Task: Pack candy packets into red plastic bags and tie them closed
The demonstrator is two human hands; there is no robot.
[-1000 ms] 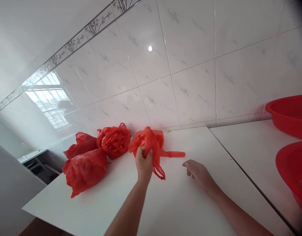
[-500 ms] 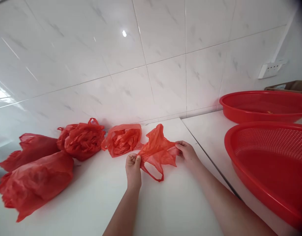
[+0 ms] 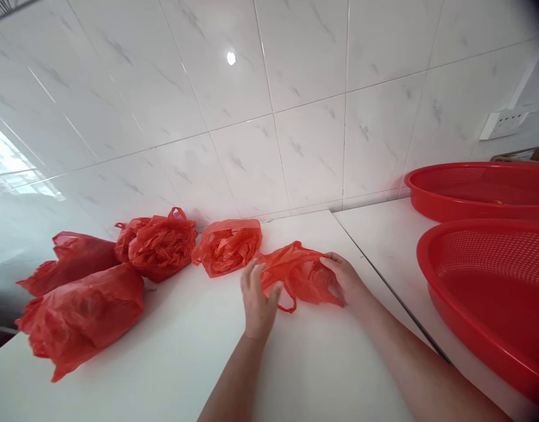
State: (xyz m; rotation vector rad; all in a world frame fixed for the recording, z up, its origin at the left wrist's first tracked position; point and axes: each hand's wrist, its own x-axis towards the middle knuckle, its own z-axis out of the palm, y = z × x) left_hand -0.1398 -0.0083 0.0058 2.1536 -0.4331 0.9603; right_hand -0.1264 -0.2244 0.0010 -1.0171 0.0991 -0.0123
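A thin red plastic bag (image 3: 302, 272) lies crumpled on the white table (image 3: 199, 357), its loop handle toward me. At its left side is my left hand (image 3: 258, 299), thumb and fingers spread apart beside the handle. My right hand (image 3: 342, 278) pinches the bag's right edge between thumb and fingers. Just left of this bag sits a red plastic bag stuffed with more crumpled red plastic (image 3: 228, 246).
Further left stand a bundle of red bags (image 3: 161, 246) and two filled red bags (image 3: 89, 313). On the right are two red perforated baskets (image 3: 484, 357), beyond a seam in the tabletop. A tiled wall (image 3: 309, 146) with a socket (image 3: 507, 123) closes off the back.
My left hand has let go of the bag's handle side and opened. The bag has dropped lower and spread to the right, while my right hand keeps its edge.
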